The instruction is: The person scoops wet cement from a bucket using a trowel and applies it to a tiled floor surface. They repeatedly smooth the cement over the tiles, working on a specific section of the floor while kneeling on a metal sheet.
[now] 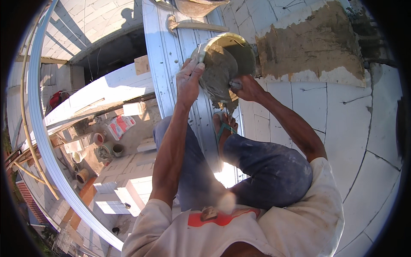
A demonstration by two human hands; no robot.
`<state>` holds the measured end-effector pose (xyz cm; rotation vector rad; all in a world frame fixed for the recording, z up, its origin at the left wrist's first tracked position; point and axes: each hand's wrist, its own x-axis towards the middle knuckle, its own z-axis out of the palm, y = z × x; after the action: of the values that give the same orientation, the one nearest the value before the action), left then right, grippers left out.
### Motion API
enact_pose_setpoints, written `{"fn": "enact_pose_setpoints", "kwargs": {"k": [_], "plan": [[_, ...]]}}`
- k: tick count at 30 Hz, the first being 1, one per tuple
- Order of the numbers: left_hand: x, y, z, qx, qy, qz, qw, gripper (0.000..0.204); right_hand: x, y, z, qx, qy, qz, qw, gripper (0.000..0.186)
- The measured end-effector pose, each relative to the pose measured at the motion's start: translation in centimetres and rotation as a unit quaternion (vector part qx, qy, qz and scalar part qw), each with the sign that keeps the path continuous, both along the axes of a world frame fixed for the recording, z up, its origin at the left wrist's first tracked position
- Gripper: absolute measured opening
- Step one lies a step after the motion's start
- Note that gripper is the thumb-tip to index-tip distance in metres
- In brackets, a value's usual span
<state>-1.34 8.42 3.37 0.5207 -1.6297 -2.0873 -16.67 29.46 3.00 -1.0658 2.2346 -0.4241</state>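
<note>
A bucket [246, 49] of wet grey mortar [218, 64] is tipped on its side, its mouth partly toward me. My left hand [189, 79] is closed over the left side of its rim, thumb on top. At the lower right of the mouth, my right hand [249, 88] is wrapped round a trowel [234, 85]; I see only a short part of it, and the blade is hidden against the mortar. Wet mortar hangs below the rim, above my sandalled foot [225, 124]. Beyond the bucket a hammer [197, 26] lies on the ribbed metal plank [165, 73].
On my right stands a pale block wall [308, 103] with a brown mortar patch [308, 47]. A second mortar container [195, 7] sits at the far end. A curved metal rail [40, 107] runs along the left. Far below are buckets [105, 150], blocks [137, 197] and a bag [121, 126].
</note>
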Motion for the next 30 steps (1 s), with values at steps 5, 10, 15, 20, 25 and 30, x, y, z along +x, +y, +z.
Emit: {"fn": "enact_pose_setpoints", "kwargs": {"k": [5, 10, 15, 20, 25, 30], "plan": [[0.1, -0.4, -0.7, -0.014, -0.022, 0.027, 0.999, 0.041, 2.1, 0.4, 1.4, -0.031, -0.068, -0.066, 0.995, 0.033], [0.0, -1.0, -1.9, 0.030, -0.017, 0.080, 0.996, 0.044, 2.2, -0.1, 2.6, -0.024, -0.101, -0.123, 0.987, 0.038], [0.3, -1.9, -3.6, 0.140, -0.026, 0.126, 0.982, 0.044, 2.1, -1.3, 3.8, -0.022, -0.108, -0.135, 0.985, 0.042], [0.4, -2.5, -4.2, 0.211, -0.007, 0.186, 0.960, 0.042, 2.5, -3.0, 9.9, -0.009, -0.115, -0.135, 0.984, 0.043], [0.2, -2.8, -5.2, 0.227, -0.047, 0.208, 0.950, 0.041, 2.5, -2.6, 16.5, -0.016, -0.127, -0.169, 0.977, 0.040], [0.8, -2.7, -4.5, 0.212, -0.045, 0.176, 0.960, 0.043, 1.5, -0.1, 25.2, -0.059, -0.159, -0.230, 0.958, 0.034]]}}
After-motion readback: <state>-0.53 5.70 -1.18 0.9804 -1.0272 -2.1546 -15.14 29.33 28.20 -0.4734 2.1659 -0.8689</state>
